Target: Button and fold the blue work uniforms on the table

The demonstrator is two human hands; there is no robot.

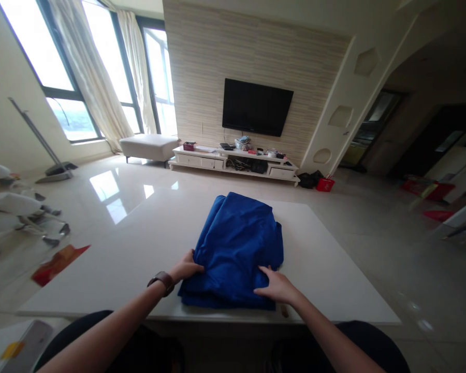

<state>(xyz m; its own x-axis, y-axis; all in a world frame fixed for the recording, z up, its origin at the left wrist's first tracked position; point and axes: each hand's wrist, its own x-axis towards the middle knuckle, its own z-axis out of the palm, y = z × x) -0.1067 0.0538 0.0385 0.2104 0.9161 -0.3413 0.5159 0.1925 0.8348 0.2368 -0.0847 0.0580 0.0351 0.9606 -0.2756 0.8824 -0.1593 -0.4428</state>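
Note:
A folded blue cloth (236, 243), in several layers with a wrinkled top, lies on a white table (326, 274). At its near left edge, my left hand (186, 266) grips the fabric, thumb on top and the other fingers partly hidden behind the side. My right hand (277, 286) holds the near right side, with thumb and forefinger on the top layer and the remaining fingers mostly out of sight. A dark wristband (162, 282) circles my left wrist. Close to my right wrist, a small brown object (284, 311) lies at the table's front edge.
A red item (60, 264) is on the floor left of the table, near a wheeled white chair (19, 207). Across the room stand a low white TV cabinet (205, 161) and a pale bench (149, 147). A red container (325, 184) sits right of the cabinet.

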